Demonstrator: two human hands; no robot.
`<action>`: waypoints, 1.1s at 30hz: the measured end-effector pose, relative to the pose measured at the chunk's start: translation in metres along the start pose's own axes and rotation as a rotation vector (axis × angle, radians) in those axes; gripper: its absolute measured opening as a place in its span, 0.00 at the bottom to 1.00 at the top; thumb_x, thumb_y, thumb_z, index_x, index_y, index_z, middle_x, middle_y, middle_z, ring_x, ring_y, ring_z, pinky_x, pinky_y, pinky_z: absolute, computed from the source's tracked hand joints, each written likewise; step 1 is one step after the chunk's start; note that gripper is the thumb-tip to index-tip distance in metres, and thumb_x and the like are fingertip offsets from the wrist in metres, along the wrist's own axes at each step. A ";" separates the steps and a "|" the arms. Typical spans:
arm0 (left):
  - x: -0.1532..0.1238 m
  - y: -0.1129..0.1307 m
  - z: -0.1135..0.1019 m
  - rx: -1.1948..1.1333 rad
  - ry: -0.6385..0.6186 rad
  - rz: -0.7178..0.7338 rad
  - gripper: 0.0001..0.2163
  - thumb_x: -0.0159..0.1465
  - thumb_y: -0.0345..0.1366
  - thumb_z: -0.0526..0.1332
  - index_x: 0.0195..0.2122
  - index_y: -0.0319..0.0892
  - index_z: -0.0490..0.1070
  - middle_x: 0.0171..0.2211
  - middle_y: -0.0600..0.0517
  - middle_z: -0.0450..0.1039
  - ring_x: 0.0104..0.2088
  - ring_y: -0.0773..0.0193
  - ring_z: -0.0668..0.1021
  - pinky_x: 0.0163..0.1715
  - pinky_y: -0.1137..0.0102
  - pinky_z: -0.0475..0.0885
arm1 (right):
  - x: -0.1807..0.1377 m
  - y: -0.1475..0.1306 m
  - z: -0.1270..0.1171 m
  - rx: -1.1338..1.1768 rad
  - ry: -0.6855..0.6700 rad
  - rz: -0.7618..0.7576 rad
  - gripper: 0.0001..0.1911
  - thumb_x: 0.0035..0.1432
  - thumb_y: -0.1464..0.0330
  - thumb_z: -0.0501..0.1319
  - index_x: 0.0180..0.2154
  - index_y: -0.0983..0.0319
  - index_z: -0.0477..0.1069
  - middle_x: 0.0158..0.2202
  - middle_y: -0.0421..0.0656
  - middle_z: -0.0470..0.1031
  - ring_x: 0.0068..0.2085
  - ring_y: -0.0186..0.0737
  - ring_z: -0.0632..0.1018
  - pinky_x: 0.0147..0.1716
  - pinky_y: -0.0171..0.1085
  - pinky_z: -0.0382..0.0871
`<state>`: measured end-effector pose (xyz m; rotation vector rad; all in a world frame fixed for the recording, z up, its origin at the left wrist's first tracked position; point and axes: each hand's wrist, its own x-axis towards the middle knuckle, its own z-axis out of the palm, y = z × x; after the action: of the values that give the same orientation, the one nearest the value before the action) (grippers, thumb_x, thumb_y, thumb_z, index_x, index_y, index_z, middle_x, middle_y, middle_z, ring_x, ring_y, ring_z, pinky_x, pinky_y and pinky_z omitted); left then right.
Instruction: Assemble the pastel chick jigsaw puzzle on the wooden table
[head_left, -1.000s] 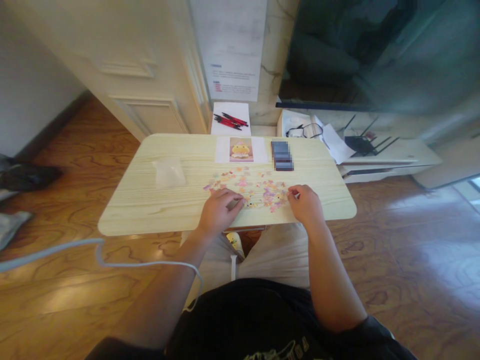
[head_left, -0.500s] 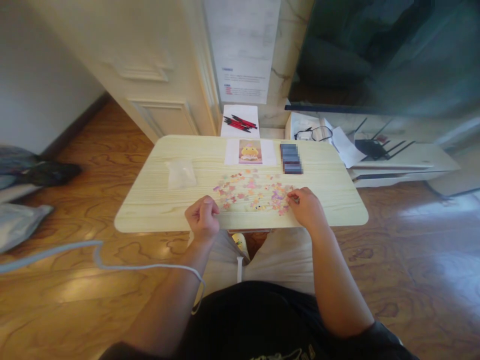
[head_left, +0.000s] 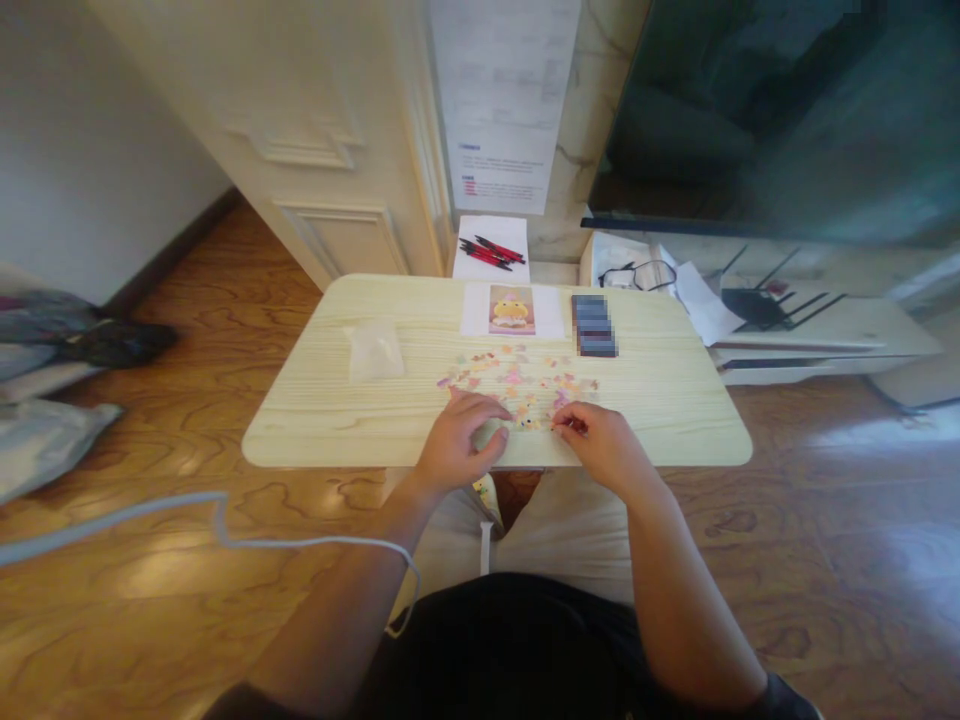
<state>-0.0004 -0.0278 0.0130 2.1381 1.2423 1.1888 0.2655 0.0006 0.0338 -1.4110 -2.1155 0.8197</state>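
Several small pastel puzzle pieces point(head_left: 517, 375) lie scattered on a light wooden table point(head_left: 315, 420). My left hand point(head_left: 461, 445) rests at the near edge of the pile, fingers curved down onto the pieces. My right hand point(head_left: 600, 440) sits just right of it, thumb and forefinger pinched on a small piece I can barely make out. A picture card showing a yellow duck point(head_left: 512, 309) lies beyond the pile.
A clear plastic bag point(head_left: 374, 350) lies on the table's left part, a dark blurred block point(head_left: 594, 325) at the right. Red and black pens point(head_left: 491, 252) lie on paper behind the table. A low white shelf point(head_left: 795, 330) holds a router point(head_left: 757, 303) and cables. A white cable point(head_left: 225, 525) crosses the floor.
My left hand, lifted in a fist half a second ago, has come back down onto the pieces. My right hand has shifted left towards it. The view moved slightly.
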 end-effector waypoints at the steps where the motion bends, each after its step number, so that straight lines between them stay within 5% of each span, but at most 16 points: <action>1: 0.002 0.001 0.001 0.035 -0.066 0.036 0.09 0.67 0.35 0.63 0.47 0.46 0.79 0.45 0.48 0.82 0.50 0.56 0.80 0.54 0.57 0.72 | -0.001 -0.005 0.005 0.007 -0.033 -0.033 0.08 0.65 0.73 0.63 0.40 0.56 0.79 0.41 0.40 0.83 0.42 0.39 0.80 0.43 0.37 0.69; 4: 0.004 -0.001 0.006 0.106 -0.159 0.087 0.12 0.66 0.33 0.63 0.50 0.48 0.79 0.50 0.50 0.81 0.54 0.55 0.79 0.58 0.55 0.72 | -0.001 -0.016 0.019 -0.051 -0.078 -0.109 0.09 0.65 0.76 0.63 0.40 0.57 0.80 0.40 0.41 0.83 0.43 0.41 0.79 0.46 0.39 0.69; 10: 0.000 -0.008 0.014 0.180 -0.126 0.064 0.08 0.67 0.33 0.63 0.46 0.47 0.80 0.46 0.50 0.82 0.50 0.56 0.80 0.54 0.57 0.75 | 0.004 -0.015 0.023 -0.093 -0.036 -0.228 0.06 0.67 0.73 0.64 0.41 0.58 0.80 0.43 0.44 0.82 0.48 0.43 0.79 0.52 0.42 0.70; 20: 0.002 -0.009 0.017 0.223 -0.132 0.045 0.07 0.68 0.35 0.62 0.45 0.46 0.79 0.45 0.48 0.81 0.50 0.55 0.80 0.54 0.56 0.75 | -0.006 0.029 -0.014 -0.102 0.192 -0.003 0.14 0.66 0.74 0.58 0.47 0.58 0.80 0.46 0.47 0.79 0.50 0.46 0.78 0.53 0.45 0.73; 26: 0.003 -0.007 0.019 0.291 -0.171 0.050 0.12 0.68 0.39 0.65 0.51 0.46 0.78 0.50 0.46 0.80 0.54 0.51 0.78 0.58 0.53 0.73 | -0.010 0.033 -0.012 -0.149 0.242 -0.042 0.13 0.64 0.72 0.63 0.49 0.58 0.80 0.49 0.47 0.78 0.53 0.49 0.75 0.58 0.48 0.70; 33: 0.002 -0.004 0.020 0.325 -0.221 0.082 0.12 0.70 0.39 0.63 0.53 0.47 0.78 0.54 0.47 0.79 0.56 0.51 0.77 0.60 0.52 0.71 | -0.010 0.023 0.004 -0.173 0.148 -0.146 0.15 0.69 0.67 0.63 0.55 0.53 0.78 0.61 0.45 0.76 0.62 0.50 0.71 0.62 0.52 0.66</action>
<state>0.0147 -0.0222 0.0005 2.4953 1.3314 0.7943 0.2810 -0.0029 0.0142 -1.3377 -2.1857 0.4721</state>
